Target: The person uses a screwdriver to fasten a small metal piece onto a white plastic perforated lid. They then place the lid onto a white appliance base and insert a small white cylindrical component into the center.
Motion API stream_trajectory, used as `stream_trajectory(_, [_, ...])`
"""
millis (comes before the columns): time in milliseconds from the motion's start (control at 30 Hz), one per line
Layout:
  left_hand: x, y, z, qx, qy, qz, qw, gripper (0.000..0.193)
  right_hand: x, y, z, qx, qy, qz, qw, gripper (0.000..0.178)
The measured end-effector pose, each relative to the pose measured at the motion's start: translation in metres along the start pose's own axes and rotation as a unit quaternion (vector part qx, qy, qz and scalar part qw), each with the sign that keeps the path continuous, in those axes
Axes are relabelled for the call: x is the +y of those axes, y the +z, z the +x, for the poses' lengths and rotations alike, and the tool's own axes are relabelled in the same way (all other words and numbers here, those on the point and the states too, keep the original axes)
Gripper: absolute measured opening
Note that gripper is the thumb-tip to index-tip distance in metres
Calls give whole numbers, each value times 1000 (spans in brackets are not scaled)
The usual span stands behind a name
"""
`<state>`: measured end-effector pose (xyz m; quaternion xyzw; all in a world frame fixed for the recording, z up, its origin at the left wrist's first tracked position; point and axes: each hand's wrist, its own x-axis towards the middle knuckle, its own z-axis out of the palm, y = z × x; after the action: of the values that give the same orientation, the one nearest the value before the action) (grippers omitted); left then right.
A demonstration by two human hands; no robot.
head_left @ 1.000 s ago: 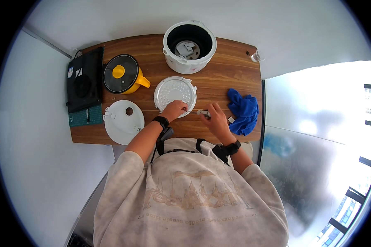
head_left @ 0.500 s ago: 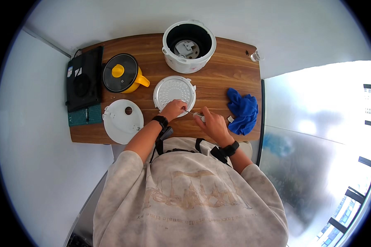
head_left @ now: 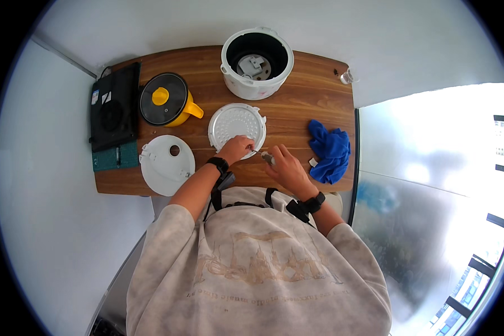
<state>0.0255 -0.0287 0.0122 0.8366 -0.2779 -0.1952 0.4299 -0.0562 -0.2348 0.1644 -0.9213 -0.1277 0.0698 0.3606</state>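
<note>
A round silver inner lid plate (head_left: pixel 238 124) dotted with small bumps lies on the table before me. Over its near edge, my left hand (head_left: pixel 238 149) has its fingertips pinched together; whatever is between them is too small to make out. My right hand (head_left: pixel 288 169), just right of the plate, is closed around the pale handle of a screwdriver (head_left: pixel 267 159). Its thin shaft points left to my left fingertips, where the tip is hidden. Left of my left forearm lies a white round lid cover (head_left: pixel 161 168) with a hole in it.
Behind the plate stands a white rice cooker body (head_left: pixel 251 88). A yellow electric pot (head_left: pixel 176 103) with a dark lid sits at the left, beside a black flat appliance (head_left: pixel 115 106) and a green cutting mat (head_left: pixel 103 161). A blue cloth (head_left: pixel 331 152) lies at the right, a clear cup (head_left: pixel 347 77) farther back.
My right hand has turned slightly on the screwdriver handle, its fingers shifting and the handle tilting a little. My left hand and the plate have stayed in place.
</note>
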Motion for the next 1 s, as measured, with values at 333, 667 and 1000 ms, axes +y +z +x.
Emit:
stream_trajectory(333, [-6, 8, 3, 2, -1, 35, 999, 15, 5, -1, 3, 28, 36, -8, 999, 34])
stream_trajectory(667, [-2, 5, 7, -23, -12, 43, 999, 15, 13, -5, 6, 51, 39, 32, 997, 31])
stream_trajectory(1000, [4, -2, 2, -25, 2, 7, 1000, 23, 10, -13, -1, 89, 79, 44, 992, 32])
